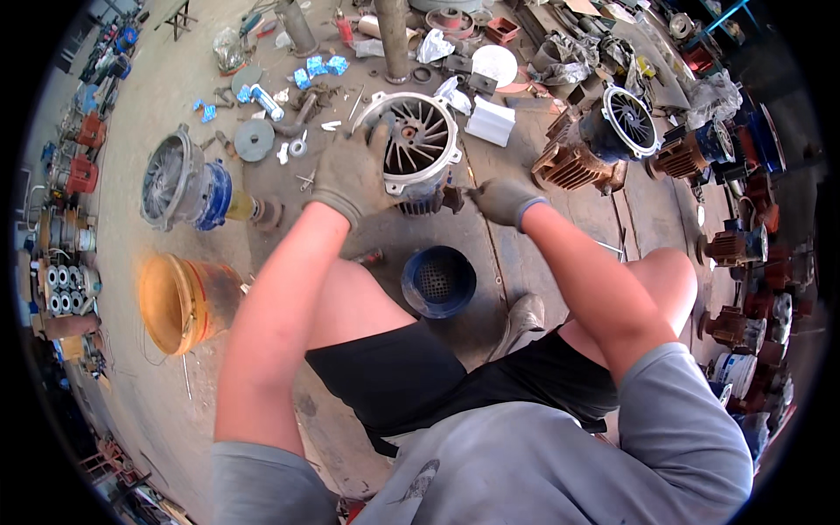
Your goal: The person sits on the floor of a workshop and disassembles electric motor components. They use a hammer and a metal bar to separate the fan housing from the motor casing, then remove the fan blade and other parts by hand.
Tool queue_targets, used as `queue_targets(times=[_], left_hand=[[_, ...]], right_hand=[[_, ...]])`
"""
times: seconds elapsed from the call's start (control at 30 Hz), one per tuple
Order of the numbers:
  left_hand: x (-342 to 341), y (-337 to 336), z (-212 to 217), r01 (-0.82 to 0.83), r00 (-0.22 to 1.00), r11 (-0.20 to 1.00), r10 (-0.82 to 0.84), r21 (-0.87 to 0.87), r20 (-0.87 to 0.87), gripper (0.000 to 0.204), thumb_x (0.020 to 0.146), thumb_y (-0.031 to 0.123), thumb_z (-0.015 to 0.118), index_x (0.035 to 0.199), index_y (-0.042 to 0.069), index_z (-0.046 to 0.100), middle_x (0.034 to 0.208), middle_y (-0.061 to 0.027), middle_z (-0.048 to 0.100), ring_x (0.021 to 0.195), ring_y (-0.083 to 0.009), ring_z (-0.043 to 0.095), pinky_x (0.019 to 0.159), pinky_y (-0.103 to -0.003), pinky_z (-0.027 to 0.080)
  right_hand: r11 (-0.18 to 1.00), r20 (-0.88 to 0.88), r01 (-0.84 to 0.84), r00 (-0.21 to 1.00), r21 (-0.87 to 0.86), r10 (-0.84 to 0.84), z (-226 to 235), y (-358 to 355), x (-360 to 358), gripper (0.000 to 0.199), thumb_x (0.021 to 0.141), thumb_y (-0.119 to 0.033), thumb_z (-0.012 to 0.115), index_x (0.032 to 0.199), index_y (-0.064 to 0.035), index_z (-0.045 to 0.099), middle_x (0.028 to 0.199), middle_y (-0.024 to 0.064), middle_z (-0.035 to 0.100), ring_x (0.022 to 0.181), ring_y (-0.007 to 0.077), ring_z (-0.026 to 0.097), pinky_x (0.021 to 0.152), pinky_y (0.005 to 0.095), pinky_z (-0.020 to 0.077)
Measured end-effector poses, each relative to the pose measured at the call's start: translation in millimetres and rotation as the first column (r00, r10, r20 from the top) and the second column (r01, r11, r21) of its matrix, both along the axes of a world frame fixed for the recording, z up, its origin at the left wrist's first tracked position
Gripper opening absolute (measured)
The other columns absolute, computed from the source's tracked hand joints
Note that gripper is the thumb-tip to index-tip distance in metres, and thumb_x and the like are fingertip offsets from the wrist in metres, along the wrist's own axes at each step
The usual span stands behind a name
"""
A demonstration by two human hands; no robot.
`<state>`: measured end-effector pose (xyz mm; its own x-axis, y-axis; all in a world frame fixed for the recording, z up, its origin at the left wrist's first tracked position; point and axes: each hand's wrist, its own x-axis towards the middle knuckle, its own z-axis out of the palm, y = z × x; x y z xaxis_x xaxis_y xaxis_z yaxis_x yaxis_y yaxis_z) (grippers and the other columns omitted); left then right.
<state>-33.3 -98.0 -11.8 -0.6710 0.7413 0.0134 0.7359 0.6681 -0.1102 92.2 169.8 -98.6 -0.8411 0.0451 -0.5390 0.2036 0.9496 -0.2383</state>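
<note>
In front of me stands a motor unit with a vaned impeller (pixel 418 140) facing up inside a pale metal flange ring with lugs. My left hand (pixel 350 173), in a grey-brown work glove, is closed over the ring's left edge, fingers reaching inside the rim. My right hand (pixel 507 201), gloved too, is closed beside a dark, rusty part (pixel 455 199) low on the unit's right side. What its fingers hold, if anything, is hidden. Nearer my legs sits a round blue cover with a perforated grille (pixel 438 281).
To the left are a second impeller unit (pixel 178 179) on its side and a tipped yellow bucket (pixel 178 302). More motors (pixel 630 122) line the right. Beyond the work lie a metal post (pixel 393 44), a white box (pixel 490 121), grey discs (pixel 254 140) and blue packets (pixel 320 67).
</note>
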Motion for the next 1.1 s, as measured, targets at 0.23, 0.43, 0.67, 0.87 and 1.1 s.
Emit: queue_targets(times=[0.23, 0.43, 0.67, 0.87, 1.1], left_hand=[[78, 65, 29, -0.565, 0.807, 0.825, 0.556, -0.017, 0.200, 0.122, 0.080, 0.073, 0.084, 0.161, -0.006, 0.038, 0.137, -0.0239, 0.066, 0.113, -0.0380, 0.076, 0.091, -0.043, 0.063], [99, 58, 82, -0.441, 0.858, 0.882, 0.361, 0.165, 0.365, 0.126, 0.079, 0.067, 0.087, 0.168, -0.002, 0.030, 0.148, -0.0320, 0.058, 0.129, -0.0478, 0.067, 0.109, -0.049, 0.056], [17, 30, 88, 0.012, 0.998, 0.927, 0.011, -0.374, 0.060, 0.151, 0.065, 0.067, 0.095, 0.178, 0.012, 0.010, 0.176, -0.0314, 0.024, 0.157, -0.0564, 0.034, 0.128, -0.061, 0.034], [16, 31, 19, -0.032, 0.990, 0.989, 0.051, -0.145, 0.128, 0.136, 0.077, 0.064, 0.086, 0.176, 0.008, 0.013, 0.173, -0.0344, 0.026, 0.161, -0.0485, 0.031, 0.128, -0.056, 0.034], [15, 21, 44, 0.034, 0.985, 0.984, -0.003, -0.173, 0.172, 0.132, 0.072, 0.046, 0.093, 0.174, 0.010, 0.017, 0.168, -0.0345, 0.032, 0.147, -0.0529, 0.049, 0.128, -0.052, 0.038]], right_hand=[[0.722, 0.080, -0.611, 0.779, 0.325, 0.622, 84, 57, 20, 0.024, 0.096, -0.012, 0.062, 0.096, -0.0016, 0.083, 0.098, 0.0245, 0.080, 0.093, 0.0430, 0.078, 0.083, 0.0520, 0.0620], [0.942, 0.014, 0.060, 0.998, -0.330, -0.059, 87, 48, 50, 0.034, 0.103, -0.028, 0.062, 0.126, -0.0055, 0.075, 0.107, 0.0205, 0.080, 0.098, 0.0408, 0.076, 0.090, 0.0506, 0.0581], [0.963, -0.007, -0.180, 0.983, -0.200, 0.182, 24, 25, 31, 0.034, 0.109, -0.031, 0.054, 0.119, -0.0074, 0.077, 0.107, 0.0150, 0.081, 0.098, 0.0338, 0.077, 0.094, 0.0459, 0.0582], [0.962, -0.115, -0.251, 0.964, -0.103, 0.239, -2, 46, 15, 0.041, 0.110, -0.035, 0.051, 0.107, -0.0058, 0.079, 0.097, 0.0169, 0.080, 0.088, 0.0343, 0.078, 0.081, 0.0472, 0.0608], [0.863, 0.228, 0.289, 0.951, -0.413, -0.209, 38, 35, -14, 0.047, 0.104, -0.041, 0.053, 0.096, -0.0055, 0.082, 0.079, 0.0099, 0.076, 0.068, 0.0245, 0.072, 0.064, 0.0384, 0.0565]])
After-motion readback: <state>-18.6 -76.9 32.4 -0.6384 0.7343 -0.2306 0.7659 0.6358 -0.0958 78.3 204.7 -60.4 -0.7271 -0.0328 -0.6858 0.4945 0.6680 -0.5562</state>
